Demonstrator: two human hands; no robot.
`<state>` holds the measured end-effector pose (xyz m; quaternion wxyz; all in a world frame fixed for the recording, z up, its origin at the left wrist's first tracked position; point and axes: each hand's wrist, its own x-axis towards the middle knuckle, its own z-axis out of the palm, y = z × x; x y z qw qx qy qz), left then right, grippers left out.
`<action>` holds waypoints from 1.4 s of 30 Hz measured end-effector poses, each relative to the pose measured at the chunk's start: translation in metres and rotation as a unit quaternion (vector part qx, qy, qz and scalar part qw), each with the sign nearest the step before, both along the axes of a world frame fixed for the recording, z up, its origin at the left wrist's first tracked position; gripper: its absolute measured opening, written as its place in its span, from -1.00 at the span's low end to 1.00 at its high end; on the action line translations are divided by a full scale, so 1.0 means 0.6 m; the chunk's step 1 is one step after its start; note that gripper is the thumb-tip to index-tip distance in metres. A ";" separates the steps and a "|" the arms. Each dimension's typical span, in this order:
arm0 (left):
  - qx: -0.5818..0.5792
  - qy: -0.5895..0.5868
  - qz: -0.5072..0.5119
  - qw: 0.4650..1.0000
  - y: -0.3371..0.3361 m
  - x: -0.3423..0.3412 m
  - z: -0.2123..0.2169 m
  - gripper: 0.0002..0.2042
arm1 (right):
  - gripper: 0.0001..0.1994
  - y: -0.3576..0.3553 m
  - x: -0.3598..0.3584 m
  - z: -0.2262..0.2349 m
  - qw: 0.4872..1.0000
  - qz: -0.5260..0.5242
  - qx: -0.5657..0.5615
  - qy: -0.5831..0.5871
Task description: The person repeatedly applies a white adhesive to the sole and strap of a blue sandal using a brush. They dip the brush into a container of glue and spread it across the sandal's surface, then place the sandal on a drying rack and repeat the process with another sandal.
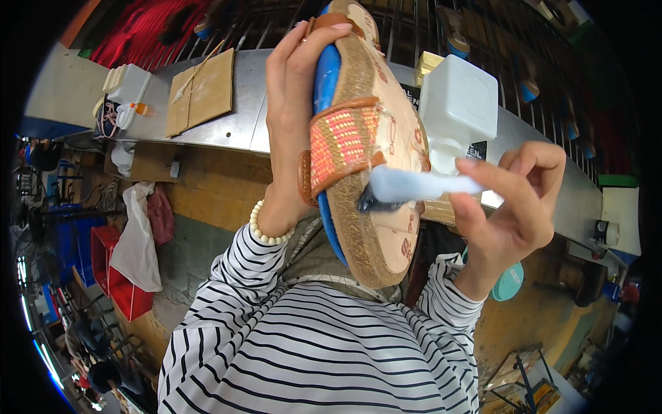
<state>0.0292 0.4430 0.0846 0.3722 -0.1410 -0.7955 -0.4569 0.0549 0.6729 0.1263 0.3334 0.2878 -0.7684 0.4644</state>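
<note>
right hand (514, 207) fingers pinch a pale brush (420, 186), its dark tip touching the sandal (365, 145) footbed beside the woven strap (341, 145). left hand (293, 103) grips the sandal edge-on, raised above the metal bench (227, 124). judged mid-application: wet coating not discernible, coverage remaining unclear. white container (458, 103) behind.

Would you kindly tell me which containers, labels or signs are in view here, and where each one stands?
White plastic jug: squarish, on the metal bench behind the sandal.
Dark labels: small rectangles on the bench edge, below the jug.
White canister: boxy, far left on the bench.
Cardboard sheets: flat, brown, beside the canister.
Round teal disc: below the right wrist.
</note>
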 end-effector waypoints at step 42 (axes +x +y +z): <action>0.249 -0.359 -0.646 0.625 0.038 0.108 -0.020 0.02 | -0.52 0.024 -0.118 0.013 0.952 0.298 0.064 -0.030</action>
